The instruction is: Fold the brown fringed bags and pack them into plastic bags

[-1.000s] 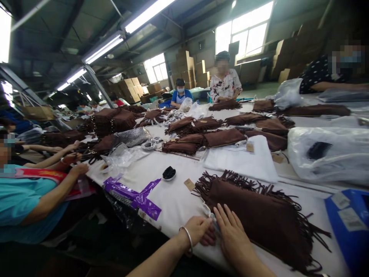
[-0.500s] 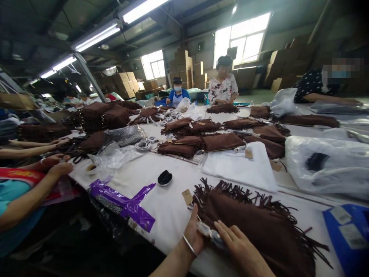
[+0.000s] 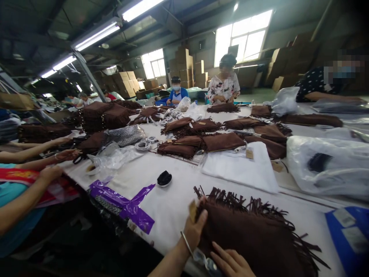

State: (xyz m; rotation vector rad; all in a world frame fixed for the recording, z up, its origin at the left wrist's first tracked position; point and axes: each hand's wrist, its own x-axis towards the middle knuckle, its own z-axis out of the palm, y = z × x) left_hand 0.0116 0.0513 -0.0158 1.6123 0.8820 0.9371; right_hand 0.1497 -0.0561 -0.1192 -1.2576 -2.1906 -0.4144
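Note:
A brown fringed bag (image 3: pixel 250 231) lies flat at the table's near edge, its fringe spread along the far and right sides. My left hand (image 3: pixel 195 227), with a bangle at the wrist, grips the bag's left corner, thumb on top and the other fingers mostly hidden. A tan paper tag (image 3: pixel 192 211) shows beside that thumb, blurred. My right hand (image 3: pixel 230 261) rests on the near edge of the bag with fingers stretched out. Between the two wrists hangs a plastic-wrapped piece (image 3: pixel 205 261), partly covered by my right hand.
Left of the bag are a small white dish with black material (image 3: pixel 164 179) and a purple plastic package (image 3: pixel 123 204). White folded material (image 3: pixel 239 165) and more brown bags (image 3: pixel 223 141) lie beyond. A blue item (image 3: pixel 350 234) is at right. Co-workers' arms (image 3: pixel 31 192) reach in at left.
My left hand has moved up to the bag's corner and taken hold of it, beside the tag. My right hand has slid down toward me. The wrapped piece now hangs lower.

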